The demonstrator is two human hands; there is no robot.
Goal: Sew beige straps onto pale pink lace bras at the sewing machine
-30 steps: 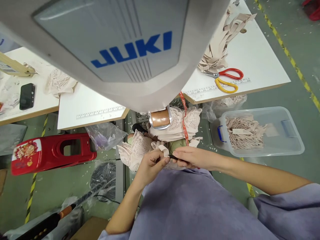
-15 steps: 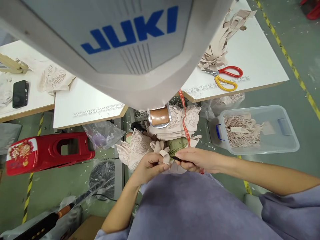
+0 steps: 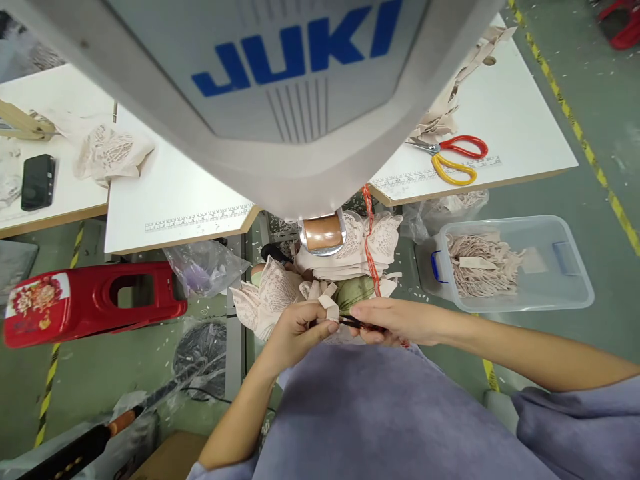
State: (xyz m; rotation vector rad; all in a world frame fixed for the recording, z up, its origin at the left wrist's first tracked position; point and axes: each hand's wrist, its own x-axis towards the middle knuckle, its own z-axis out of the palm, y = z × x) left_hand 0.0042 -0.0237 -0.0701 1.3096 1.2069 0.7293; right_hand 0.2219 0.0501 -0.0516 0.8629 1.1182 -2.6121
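Note:
My left hand [image 3: 299, 333] pinches a beige fabric strap [image 3: 329, 303], whose end loops up above the fingertips. In my right hand [image 3: 387, 320] are small dark thread snips [image 3: 347, 322], the slim blades pointing left at the strap by my left fingertips. My right fingers partly hide the handles. Beneath and beyond both hands lie beige lace bra pieces [image 3: 273, 297], with green cloth [image 3: 355, 291] among them. A red-and-white cord [image 3: 371, 250] hangs down from the machine area to my right hand.
A white JUKI sewing machine head [image 3: 300, 160] fills the top. Red-and-yellow scissors [image 3: 453, 157] lie on the right tabletop [image 3: 530, 127]. A clear bin [image 3: 555, 303] with beige straps stands right; a red stool [image 3: 95, 300] is left. A black phone [image 3: 38, 181] rests far left.
The snips have come closer to the strap at my left fingertips, and their blades show more clearly. My left hand still pinches the strap. The view has shifted slightly.

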